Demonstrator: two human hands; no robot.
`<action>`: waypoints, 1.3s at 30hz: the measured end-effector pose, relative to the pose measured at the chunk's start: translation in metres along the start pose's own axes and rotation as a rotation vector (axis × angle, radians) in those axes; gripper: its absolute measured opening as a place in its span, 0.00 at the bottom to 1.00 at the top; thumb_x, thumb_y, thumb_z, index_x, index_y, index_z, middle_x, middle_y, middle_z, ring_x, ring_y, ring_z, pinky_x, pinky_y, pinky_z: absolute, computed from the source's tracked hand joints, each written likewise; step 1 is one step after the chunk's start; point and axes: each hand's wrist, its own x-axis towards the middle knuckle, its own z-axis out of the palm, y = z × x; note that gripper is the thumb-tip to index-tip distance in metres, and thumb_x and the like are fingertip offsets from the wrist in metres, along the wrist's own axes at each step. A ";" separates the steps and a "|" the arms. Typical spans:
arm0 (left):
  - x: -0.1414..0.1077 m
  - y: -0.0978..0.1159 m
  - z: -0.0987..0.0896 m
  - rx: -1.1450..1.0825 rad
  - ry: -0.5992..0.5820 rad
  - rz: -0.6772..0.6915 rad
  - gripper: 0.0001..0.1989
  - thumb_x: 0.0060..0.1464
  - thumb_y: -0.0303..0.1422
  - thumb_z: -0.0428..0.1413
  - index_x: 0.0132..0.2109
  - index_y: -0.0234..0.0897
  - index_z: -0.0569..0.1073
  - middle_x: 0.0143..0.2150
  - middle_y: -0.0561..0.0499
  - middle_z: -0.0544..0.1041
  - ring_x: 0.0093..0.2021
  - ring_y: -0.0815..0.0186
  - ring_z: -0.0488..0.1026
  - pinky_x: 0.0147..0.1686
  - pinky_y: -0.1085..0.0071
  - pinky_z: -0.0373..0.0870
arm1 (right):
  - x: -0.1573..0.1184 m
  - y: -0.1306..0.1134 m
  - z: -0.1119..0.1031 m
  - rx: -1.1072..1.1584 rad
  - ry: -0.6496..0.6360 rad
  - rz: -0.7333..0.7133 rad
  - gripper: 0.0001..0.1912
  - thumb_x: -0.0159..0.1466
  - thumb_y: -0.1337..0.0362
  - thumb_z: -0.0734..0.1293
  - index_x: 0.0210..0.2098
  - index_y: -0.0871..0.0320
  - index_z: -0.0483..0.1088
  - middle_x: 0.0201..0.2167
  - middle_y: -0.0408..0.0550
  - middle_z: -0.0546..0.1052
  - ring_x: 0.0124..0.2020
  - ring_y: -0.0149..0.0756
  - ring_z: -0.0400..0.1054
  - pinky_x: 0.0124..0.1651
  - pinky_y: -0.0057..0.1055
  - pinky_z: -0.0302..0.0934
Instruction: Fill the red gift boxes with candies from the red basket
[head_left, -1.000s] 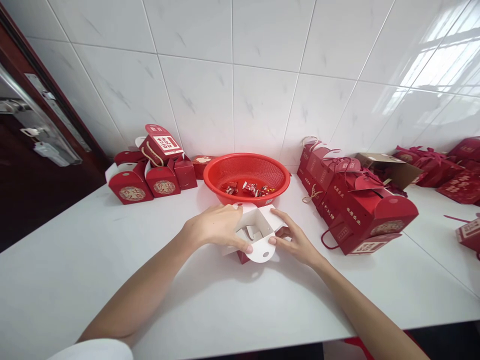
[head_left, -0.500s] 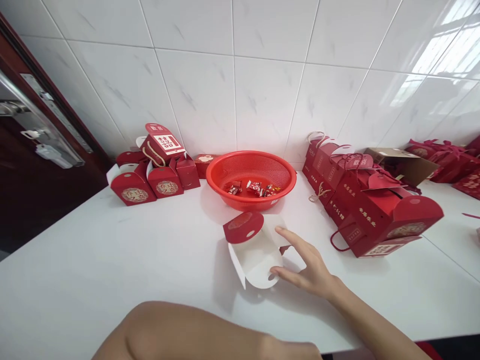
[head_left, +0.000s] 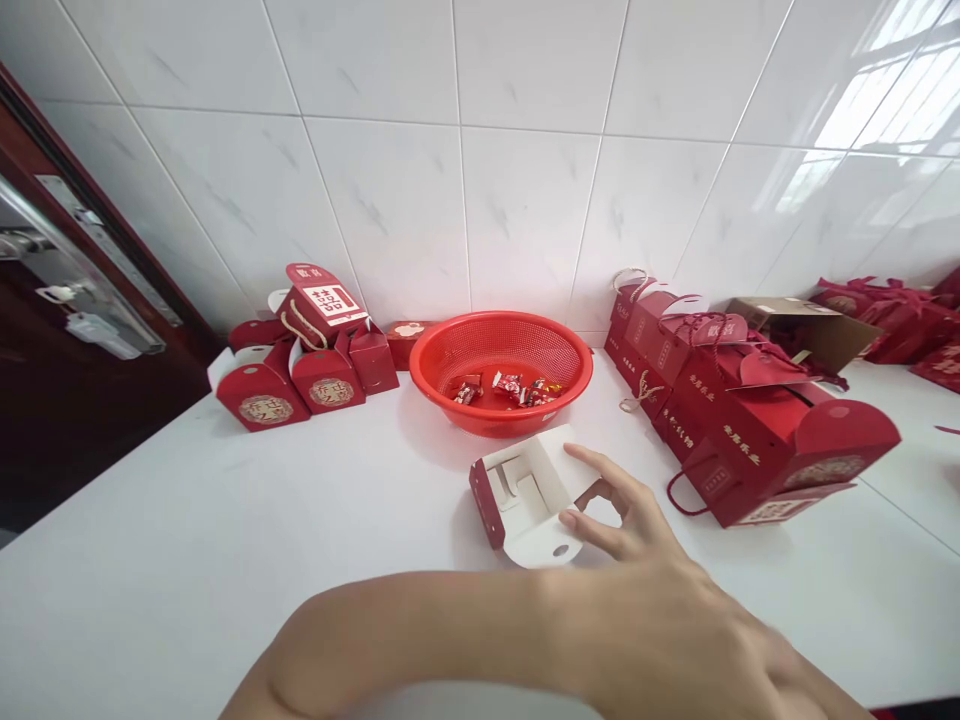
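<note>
- We find the small red cardboard box with white inner faces (head_left: 532,500) on the white tabletop (head_left: 337,520), just in front of the red plastic basket (head_left: 501,425). Its top is open, its flaps folded outward.
- We note our right hand (head_left: 622,505) at the box's right side, its thumb and forefinger set apart and gripping the white flaps, the thumb on the rounded one. The state of the other fingers cannot be told.
- Our left hand (head_left: 675,630) is blurred and passes in front of the right forearm, nearest to the right hand and apart from the box. We cannot tell whether its fingers are spread or pressed together.
- In the basket we record several small wrapped pieces in red, white and gold (head_left: 508,385).
- To the basket's left, we observe a cluster of red cardboard boxes (head_left: 330,375), one tilted on top with a cord handle.
- To the right, we log a row of red boxes with handles (head_left: 697,400); near its far side is an open brown cardboard box (head_left: 825,335).
</note>
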 end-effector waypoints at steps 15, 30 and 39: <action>-0.112 -0.077 -0.074 -0.303 -0.087 -0.910 0.17 0.51 0.41 0.59 0.47 0.43 0.73 0.42 0.50 0.76 0.42 0.56 0.74 0.31 0.71 0.64 | 0.079 -0.011 -0.010 0.109 -0.246 0.094 0.26 0.55 0.56 0.76 0.51 0.56 0.74 0.51 0.51 0.76 0.45 0.43 0.70 0.43 0.34 0.65; -0.140 -0.097 -0.085 -0.447 -0.145 -1.074 0.29 0.40 0.44 0.65 0.50 0.38 0.71 0.37 0.54 0.75 0.37 0.61 0.72 0.33 0.71 0.65 | 0.086 0.002 -0.007 0.112 -0.245 0.049 0.19 0.53 0.56 0.76 0.39 0.56 0.69 0.37 0.43 0.71 0.27 0.28 0.61 0.31 0.29 0.58; -0.148 -0.101 -0.095 -0.451 -0.108 -0.964 0.27 0.49 0.49 0.61 0.51 0.38 0.73 0.40 0.49 0.77 0.40 0.59 0.74 0.36 0.70 0.68 | 0.111 -0.029 -0.036 -0.116 -0.233 -0.154 0.12 0.61 0.55 0.70 0.35 0.57 0.75 0.33 0.48 0.78 0.31 0.34 0.68 0.35 0.31 0.62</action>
